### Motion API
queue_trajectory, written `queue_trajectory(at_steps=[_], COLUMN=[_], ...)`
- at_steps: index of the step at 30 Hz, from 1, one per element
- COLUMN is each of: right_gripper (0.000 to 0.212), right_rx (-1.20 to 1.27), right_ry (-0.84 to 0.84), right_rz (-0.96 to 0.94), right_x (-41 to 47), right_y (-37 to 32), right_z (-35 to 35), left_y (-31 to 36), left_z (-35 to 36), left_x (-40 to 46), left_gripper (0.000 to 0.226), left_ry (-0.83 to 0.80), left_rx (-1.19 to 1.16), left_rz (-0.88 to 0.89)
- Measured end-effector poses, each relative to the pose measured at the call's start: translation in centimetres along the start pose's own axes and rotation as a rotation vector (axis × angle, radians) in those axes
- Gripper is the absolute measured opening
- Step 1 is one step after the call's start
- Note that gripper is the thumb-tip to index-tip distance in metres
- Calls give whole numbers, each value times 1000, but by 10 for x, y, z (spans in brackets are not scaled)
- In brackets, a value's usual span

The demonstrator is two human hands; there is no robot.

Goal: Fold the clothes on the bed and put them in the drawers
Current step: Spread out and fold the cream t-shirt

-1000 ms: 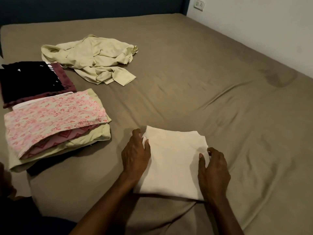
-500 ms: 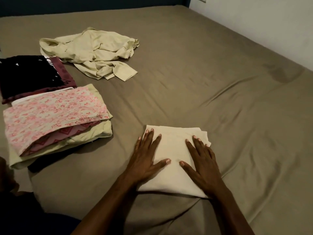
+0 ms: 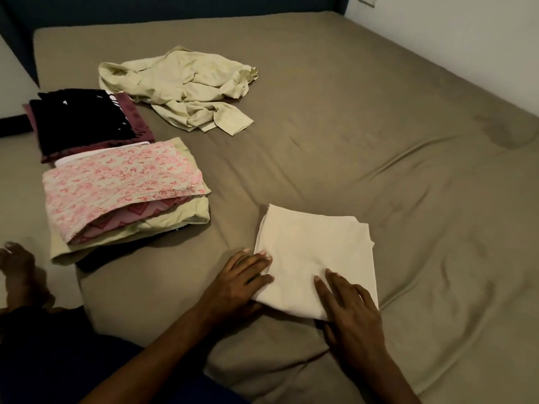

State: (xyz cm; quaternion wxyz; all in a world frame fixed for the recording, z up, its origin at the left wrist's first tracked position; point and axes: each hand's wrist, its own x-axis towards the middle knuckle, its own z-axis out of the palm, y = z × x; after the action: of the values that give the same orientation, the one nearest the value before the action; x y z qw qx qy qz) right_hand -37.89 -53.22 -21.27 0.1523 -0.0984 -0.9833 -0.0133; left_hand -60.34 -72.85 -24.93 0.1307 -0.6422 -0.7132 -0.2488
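Note:
A folded cream cloth (image 3: 315, 252) lies on the bed near me. My left hand (image 3: 233, 284) rests at its left edge, straight fingers and thumb touching the fabric. My right hand (image 3: 350, 307) lies flat on the cloth's near right corner, fingers spread. To the left sits a folded pile topped by a pink floral garment (image 3: 116, 182). Behind it is a second pile with a black garment (image 3: 78, 118) on a maroon one. A crumpled pale yellow garment (image 3: 186, 86) lies unfolded farther back.
The olive-brown bed sheet (image 3: 379, 141) stretches wide to the right and back. A white wall (image 3: 466, 39) borders the right side and a dark headboard (image 3: 175, 7) the far end. A foot (image 3: 17, 266) rests at the bed's left near edge.
Both hands went from holding the cloth's sides to pressing flat on top, then slid back toward me; the left now sits at the left edge, the right at the near corner.

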Motion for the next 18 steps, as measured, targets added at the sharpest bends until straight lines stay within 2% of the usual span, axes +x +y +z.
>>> queue_trajectory(at_steps=[3,6,8,10,12,15,18], right_gripper=[61,63,53,30,14,15,16], right_rx=[58,157,347,680,976,1361,1431], right_ry=[5,91,96,29,-36,-115,-232], right_rz=[62,116,83,98,213,431,639], right_x=[19,53,81,110,137,158,162], right_y=[-14,-4,5,14,21,26,39], right_z=[-8,-44,-78,-108,-127,-141,-124], left_y=[1,8,15,15,4,-19,-35], left_z=[-10,-37,-67,-97,-122,-137,-121], left_x=[12,39,72,110,145,188,212], left_gripper=[39,34,24,15,22,39,53], left_ry=[128,299,418,488,468,405,198], left_rx=[-155,-246,-286,-322,-300,-246,-199], left_rz=[-117,-269,-376,-452,-474,-492,-594])
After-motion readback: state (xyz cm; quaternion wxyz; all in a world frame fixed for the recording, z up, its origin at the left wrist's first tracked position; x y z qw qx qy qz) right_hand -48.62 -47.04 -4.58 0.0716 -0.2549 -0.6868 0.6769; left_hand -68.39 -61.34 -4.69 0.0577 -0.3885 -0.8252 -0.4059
